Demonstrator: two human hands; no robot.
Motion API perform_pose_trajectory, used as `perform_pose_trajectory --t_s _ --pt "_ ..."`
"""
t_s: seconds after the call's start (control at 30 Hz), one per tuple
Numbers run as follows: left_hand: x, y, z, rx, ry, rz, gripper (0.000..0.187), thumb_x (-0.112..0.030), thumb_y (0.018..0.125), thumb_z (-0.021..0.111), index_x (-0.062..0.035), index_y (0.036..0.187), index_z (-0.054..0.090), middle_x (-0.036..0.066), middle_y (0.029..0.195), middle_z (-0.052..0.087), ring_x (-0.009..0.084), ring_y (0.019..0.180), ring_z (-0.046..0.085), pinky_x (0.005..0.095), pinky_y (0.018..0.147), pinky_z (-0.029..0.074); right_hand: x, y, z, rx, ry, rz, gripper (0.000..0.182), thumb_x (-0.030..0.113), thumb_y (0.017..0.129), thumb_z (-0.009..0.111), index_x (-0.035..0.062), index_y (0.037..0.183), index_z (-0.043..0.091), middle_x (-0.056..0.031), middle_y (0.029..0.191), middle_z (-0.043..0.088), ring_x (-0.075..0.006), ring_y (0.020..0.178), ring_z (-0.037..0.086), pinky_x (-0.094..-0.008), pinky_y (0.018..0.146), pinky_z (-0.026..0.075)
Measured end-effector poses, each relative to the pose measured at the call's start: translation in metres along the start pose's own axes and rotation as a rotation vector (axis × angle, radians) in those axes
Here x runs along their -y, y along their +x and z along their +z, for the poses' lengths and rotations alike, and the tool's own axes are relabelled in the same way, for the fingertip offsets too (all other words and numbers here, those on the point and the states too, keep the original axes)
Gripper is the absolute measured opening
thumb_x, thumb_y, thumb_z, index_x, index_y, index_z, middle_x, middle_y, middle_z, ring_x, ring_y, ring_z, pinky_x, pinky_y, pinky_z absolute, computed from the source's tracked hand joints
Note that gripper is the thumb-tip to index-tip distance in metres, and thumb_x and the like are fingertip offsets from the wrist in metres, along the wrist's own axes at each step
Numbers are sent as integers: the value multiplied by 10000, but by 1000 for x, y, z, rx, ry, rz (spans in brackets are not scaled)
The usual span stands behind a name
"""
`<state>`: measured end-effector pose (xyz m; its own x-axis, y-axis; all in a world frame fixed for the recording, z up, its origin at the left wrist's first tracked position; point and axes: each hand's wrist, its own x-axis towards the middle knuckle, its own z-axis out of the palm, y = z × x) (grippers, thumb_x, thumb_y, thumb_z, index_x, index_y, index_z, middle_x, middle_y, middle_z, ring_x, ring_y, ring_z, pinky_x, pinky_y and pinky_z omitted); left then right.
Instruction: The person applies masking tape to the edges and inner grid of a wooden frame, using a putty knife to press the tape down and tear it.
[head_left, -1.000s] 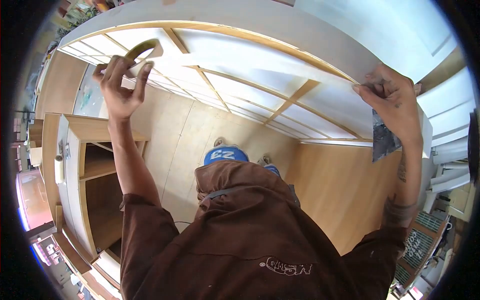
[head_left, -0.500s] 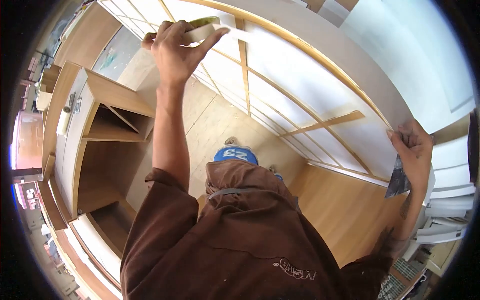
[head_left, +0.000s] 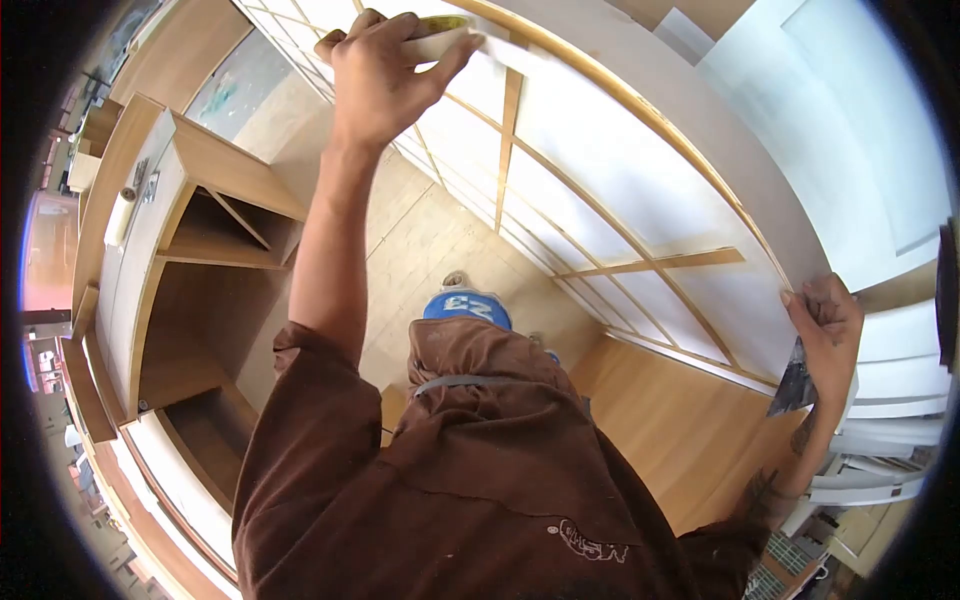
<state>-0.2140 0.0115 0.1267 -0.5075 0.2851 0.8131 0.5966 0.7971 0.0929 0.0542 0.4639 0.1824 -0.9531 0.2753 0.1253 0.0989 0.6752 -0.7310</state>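
Observation:
My left hand (head_left: pixel 385 75) grips a roll of pale tape (head_left: pixel 436 40) with a yellow-green inner ring, at the upper edge of a large panel with wooden strips (head_left: pixel 565 170) over white sheeting. A whitish strip runs from the roll to the right along the panel's border, partly blurred. Down at the panel's right end, my right hand (head_left: pixel 828 325) has its thumb and fingers pressed together at the edge; what they pinch is too small to tell. A dark, marbled piece (head_left: pixel 793 385) shows beside the right wrist.
A wooden cabinet (head_left: pixel 150 250) with open compartments stands at the left, with a white roller-like object (head_left: pixel 122 215) on top. A brown wooden board (head_left: pixel 660 430) lies at lower right of my feet. White panels (head_left: pixel 895 345) are stacked at the far right.
My left hand has moved up and slightly right in view with the tape roll. My right hand appears slightly lower, still at the panel's edge. The cabinet has shifted a little left in view.

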Motion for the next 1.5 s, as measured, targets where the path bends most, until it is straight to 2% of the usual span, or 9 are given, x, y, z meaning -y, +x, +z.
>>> perform_pose_trajectory --t_s 0.17,0.27,0.37,0.43,0.77,0.87,1.17,1.27,1.5 --pt "-7 2 7 -13 52 -70 418 -518 845 881 -108 913 836 28 698 742 156 640 673 384 898 434 2 -3 -2 15 -15 49 261 -80 908 784 25 890 546 44 809 537 -15 692 455 -194 620 384" --pt "-1 -3 19 -13 -138 -168 451 -548 831 878 -101 866 827 41 695 758 180 580 682 371 873 429 2 -3 -8 60 -96 35 274 -79 908 785 30 887 534 47 806 520 -14 692 443 -198 617 375" --pt "-19 5 15 28 0 -185 472 -555 827 878 -88 807 813 39 651 747 201 529 675 390 908 422 -11 -1 -10 41 -97 -51 285 -80 905 787 31 887 525 39 814 522 -14 690 437 -198 624 377" --pt "-22 8 21 -98 16 -143 499 -571 818 881 -83 755 798 18 600 723 207 517 671 413 951 404 -5 -2 -9 37 -87 10 285 -80 904 787 29 892 525 34 824 526 -17 692 439 -197 634 386" --pt "-27 13 26 -67 10 -218 495 -559 807 893 -70 782 818 35 598 733 195 532 686 422 950 397 -8 -3 -8 4 -26 81 260 -97 919 767 17 910 534 12 857 569 -4 758 543 -172 684 441" --pt "-25 13 28 -103 10 -178 480 -548 815 891 -74 790 822 38 607 739 194 537 692 422 946 400 -7 -3 -14 80 -50 95 255 -111 918 760 14 916 537 14 864 572 -12 754 548 -171 702 462" --pt "-26 14 31 -128 28 -132 451 -515 833 886 -67 844 834 40 635 757 210 555 713 447 970 390 -10 -5 -6 -36 -73 34 258 -118 916 754 11 907 531 32 833 539 -6 741 524 -173 679 442" --pt "-26 13 30 -81 39 -156 440 -509 844 882 -72 846 835 41 635 757 202 554 714 438 967 396 -7 -4 -11 46 -56 70 245 -122 910 756 4 920 546 31 840 542 -16 751 526 -172 718 456" --pt "-25 13 30 -93 22 -134 454 -519 850 879 -67 839 834 43 617 747 180 523 696 419 926 414 -8 -4 -9 35 -35 42 251 -122 909 760 8 918 546 29 846 547 -19 771 533 -168 732 457"
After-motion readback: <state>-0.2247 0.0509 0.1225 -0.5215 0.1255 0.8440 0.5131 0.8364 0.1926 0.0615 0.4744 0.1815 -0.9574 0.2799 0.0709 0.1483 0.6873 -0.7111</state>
